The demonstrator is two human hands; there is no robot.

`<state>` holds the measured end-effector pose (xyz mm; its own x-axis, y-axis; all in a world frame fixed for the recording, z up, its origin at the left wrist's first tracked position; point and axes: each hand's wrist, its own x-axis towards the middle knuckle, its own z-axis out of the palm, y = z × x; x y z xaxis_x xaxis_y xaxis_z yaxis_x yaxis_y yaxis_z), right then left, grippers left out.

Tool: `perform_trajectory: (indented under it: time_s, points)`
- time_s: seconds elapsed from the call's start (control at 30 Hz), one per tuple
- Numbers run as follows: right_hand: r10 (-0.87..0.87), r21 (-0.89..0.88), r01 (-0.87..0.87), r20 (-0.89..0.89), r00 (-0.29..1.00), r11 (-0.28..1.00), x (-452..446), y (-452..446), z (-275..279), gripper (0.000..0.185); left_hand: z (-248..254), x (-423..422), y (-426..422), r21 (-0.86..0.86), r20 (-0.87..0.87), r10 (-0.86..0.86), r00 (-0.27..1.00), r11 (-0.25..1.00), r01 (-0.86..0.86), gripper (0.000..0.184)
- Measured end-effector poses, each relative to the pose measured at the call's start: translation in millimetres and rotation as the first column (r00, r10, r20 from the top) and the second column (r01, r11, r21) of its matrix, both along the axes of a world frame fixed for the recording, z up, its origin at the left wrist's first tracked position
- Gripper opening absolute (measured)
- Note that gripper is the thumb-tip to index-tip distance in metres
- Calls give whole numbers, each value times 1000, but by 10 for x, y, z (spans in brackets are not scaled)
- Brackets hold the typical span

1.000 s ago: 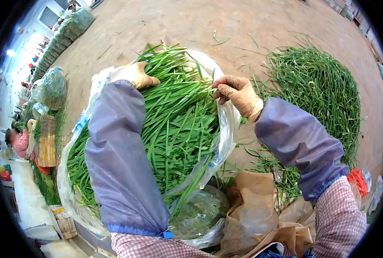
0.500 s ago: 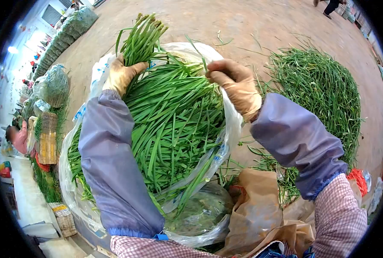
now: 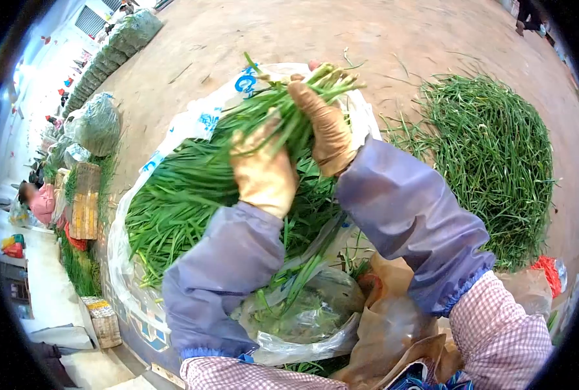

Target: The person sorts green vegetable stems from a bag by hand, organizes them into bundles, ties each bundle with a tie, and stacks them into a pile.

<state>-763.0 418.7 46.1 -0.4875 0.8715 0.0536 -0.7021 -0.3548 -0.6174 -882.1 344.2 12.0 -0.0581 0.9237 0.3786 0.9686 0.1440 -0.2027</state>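
A bunch of garlic chives (image 3: 279, 112) lies across the mouth of a big plastic bag, its pale cut ends pointing up and right. My right hand (image 3: 325, 127), in a tan glove, is closed round the bunch near those ends. Lower down, my left hand (image 3: 263, 169), gloved too and slightly blurred, grips the same bunch along its leaves. Beneath both hands, more loose chives (image 3: 172, 208) fill the white plastic bag (image 3: 117, 240), whose rim carries blue print.
A wide heap of green stalks (image 3: 490, 162) lies on the floor to the right. Close to me are a clear bag of greens (image 3: 309, 305) and brown wrapping (image 3: 393, 318). Bamboo baskets (image 3: 85, 201) and a person in pink (image 3: 41, 203) are at left.
My left hand has moved right and down, bringing its bunch over to my right hand. My right hand has shifted left and now holds the bunch's pale ends.
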Motion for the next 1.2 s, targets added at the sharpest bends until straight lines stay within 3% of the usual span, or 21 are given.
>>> perform_trajectory:
  time_s: [0.03,0.07,0.1,0.17,0.27,0.33,0.4,0.43,0.47,0.53,0.63,0.7,0.73,0.8,0.87,0.97,1.07,1.2]
  points:
    - [-130,43,132,-44,991,990,4,-54,52,65,-47,52,-59,71,-68,-66,995,995,71,68]
    - [-37,174,45,-51,998,984,80,15,41,51,-95,174,-101,94,-70,-82,994,992,89,71]
    - [11,180,1,-66,998,984,122,56,18,42,21,294,-183,117,172,-125,977,987,105,79]
    - [94,144,-84,-67,993,986,217,82,-25,26,243,477,-303,43,329,-102,939,995,93,83]
    - [93,37,-90,-88,992,995,472,78,-166,31,448,660,-573,-20,422,-185,888,977,214,89]
    - [-16,26,18,-90,996,999,749,18,-156,33,730,804,-866,-127,437,-214,874,947,295,83]
    - [-49,-58,44,-91,995,997,1118,-155,-18,35,1072,875,-1138,-257,592,-157,790,893,370,68]
    - [-42,-26,38,-161,986,999,1244,-217,-36,35,1138,822,-1233,-23,736,-308,603,879,477,48]
    - [-33,7,36,-230,973,999,1356,-293,-47,34,1300,830,-1355,-32,885,-173,431,903,428,37]
    - [2,46,9,-223,975,999,1533,-558,103,31,1677,807,-1439,118,903,-249,351,928,354,32]
    - [115,70,-98,-310,944,993,1679,-1083,484,29,2013,1015,-1168,337,889,-428,164,853,398,74]
    - [183,58,-177,-479,859,982,1829,-1423,738,34,2000,1324,-1088,275,948,-317,-24,780,563,105]
    - [185,42,-194,-546,817,980,1956,-1558,846,36,2017,1511,-1131,124,992,-75,-103,759,640,118]
    - [165,37,-173,-556,815,984,2267,-1714,892,35,1735,1819,-1326,104,963,141,-230,592,799,120]
    - [91,25,-90,-442,892,996,2651,-1862,826,38,1525,2135,-1580,60,897,362,-253,466,883,116]
    - [64,-67,-99,-401,914,993,3202,-2100,501,42,1229,2730,-2161,9,758,514,-401,607,795,103]
    - [28,-182,-89,-311,950,979,3701,-2396,341,56,746,3325,-2681,177,423,555,-716,724,666,98]
    - [66,-201,-150,-373,925,968,4045,-2597,177,60,1030,3903,-2966,-62,652,537,-536,742,668,72]
